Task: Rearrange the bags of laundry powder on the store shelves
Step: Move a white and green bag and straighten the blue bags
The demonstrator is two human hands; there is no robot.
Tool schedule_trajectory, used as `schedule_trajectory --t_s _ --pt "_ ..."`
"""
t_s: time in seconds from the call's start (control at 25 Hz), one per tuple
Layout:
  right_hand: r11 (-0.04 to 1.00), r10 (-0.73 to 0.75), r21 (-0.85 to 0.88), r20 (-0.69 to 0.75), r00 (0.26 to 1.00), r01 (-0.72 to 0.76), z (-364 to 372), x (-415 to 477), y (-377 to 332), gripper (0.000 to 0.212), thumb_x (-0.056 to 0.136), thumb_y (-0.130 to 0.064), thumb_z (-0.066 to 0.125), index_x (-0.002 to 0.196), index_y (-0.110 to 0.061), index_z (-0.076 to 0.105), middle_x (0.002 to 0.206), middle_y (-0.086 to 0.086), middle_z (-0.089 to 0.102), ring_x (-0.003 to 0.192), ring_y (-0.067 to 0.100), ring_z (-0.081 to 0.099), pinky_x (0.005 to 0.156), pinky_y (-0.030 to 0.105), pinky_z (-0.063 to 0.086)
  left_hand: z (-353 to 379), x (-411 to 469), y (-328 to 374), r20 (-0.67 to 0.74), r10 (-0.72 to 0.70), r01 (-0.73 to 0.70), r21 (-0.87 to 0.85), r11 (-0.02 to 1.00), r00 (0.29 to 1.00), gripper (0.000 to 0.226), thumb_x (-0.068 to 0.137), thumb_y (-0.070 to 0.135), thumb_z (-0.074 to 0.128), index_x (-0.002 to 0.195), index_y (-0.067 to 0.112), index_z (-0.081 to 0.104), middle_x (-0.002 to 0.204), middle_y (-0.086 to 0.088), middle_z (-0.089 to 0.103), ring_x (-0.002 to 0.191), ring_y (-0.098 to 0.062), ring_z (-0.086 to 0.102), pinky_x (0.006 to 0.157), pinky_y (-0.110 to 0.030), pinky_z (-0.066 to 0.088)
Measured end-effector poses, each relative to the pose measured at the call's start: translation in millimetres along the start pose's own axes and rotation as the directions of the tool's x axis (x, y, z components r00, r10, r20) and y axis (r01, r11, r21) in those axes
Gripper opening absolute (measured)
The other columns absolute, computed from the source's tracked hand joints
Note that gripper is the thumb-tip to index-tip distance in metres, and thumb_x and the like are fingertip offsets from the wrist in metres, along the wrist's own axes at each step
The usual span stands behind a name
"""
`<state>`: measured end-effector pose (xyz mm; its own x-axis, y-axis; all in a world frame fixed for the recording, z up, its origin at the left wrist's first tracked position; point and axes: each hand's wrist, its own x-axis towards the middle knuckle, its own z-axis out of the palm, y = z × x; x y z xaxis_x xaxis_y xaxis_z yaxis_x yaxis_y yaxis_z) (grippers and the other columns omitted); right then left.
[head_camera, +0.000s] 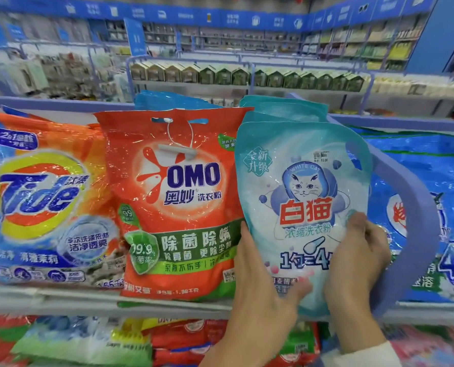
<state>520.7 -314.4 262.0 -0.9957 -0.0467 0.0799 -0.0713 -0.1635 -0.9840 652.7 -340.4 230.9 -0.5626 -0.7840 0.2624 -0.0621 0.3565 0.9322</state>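
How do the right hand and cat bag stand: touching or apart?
Touching. The head view shows the right hand gripping the cat bag at its lower right edge.

Typical shop interior back there: a blue sign band point(194, 15) with white icons runs along the top of the far wall, blurry stocked wall shelves point(220, 38) under it. Next aisle has a lavender-framed rack point(194, 58) holding a row of green house-shaped boxes point(247, 75). Blue pillar point(429, 41) on the right, lighting bright and even
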Motion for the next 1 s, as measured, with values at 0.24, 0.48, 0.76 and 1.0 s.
schedule_trajectory --t_s 0.24,0.48,0.76,1.0 --pt "0.952 -0.138 -0.239 0.234 0.963 0.194 -11.1 -2.9 11.7 0.037 0.103 -0.036 0.051 0.131 -0.016 0.039 0.116 -0.002 0.057 0.105 0.022 0.059 0.084 0.035 0.047 -4.2 15.1 -1.9 0.021 0.028 -0.027 -0.048 0.999 0.999 0.11 0.065 0.018 0.084 0.145 0.058 0.019 0.139 0.021 0.039 0.135 -0.007 0.042 0.106 -0.035 0.046" --pt "0.695 -0.299 -0.438 0.545 0.783 0.571 -47.7 -29.6 38.7 0.062 0.103 -0.044 0.034 0.157 -0.017 0.018 0.168 -0.006 -0.01 0.149 -0.003 -0.013 0.124 0.037 0.005 -11.4 9.3 -2.2 -0.023 0.082 -0.083 -0.03 0.996 0.996 0.109 0.067 0.025 0.091 0.152 0.042 0.026 0.144 0.016 0.048 0.135 -0.006 0.047 0.108 -0.04 0.045" --pt "0.606 -0.41 -0.433 0.548 0.729 0.667 -43.5 -40.1 42.5 0.061 0.099 -0.044 0.041 0.153 -0.016 0.032 0.162 -0.001 0.021 0.153 0.018 0.014 0.124 0.045 0.016 -4.4 -7.5 -9.1 -0.092 0.102 -0.069 0.309 0.948 0.991 0.096 0.088 0.05 0.068 0.157 0.041 0.001 0.163 0.023 0.01 0.142 0.008 0.01 0.122 -0.027 0.021" --pt "0.698 -0.349 -0.397 0.538 0.767 0.596 -45.5 -36.6 40.6 0.061 0.097 -0.051 0.038 0.152 -0.024 0.035 0.162 -0.008 0.023 0.152 0.011 0.014 0.123 0.041 0.015 -7.4 -0.3 -3.3 -0.08 0.08 -0.059 0.238 0.97 0.994 0.095 0.082 0.055 0.074 0.155 0.046 0.015 0.153 0.025 0.034 0.13 -0.004 0.035 0.109 -0.037 0.04"
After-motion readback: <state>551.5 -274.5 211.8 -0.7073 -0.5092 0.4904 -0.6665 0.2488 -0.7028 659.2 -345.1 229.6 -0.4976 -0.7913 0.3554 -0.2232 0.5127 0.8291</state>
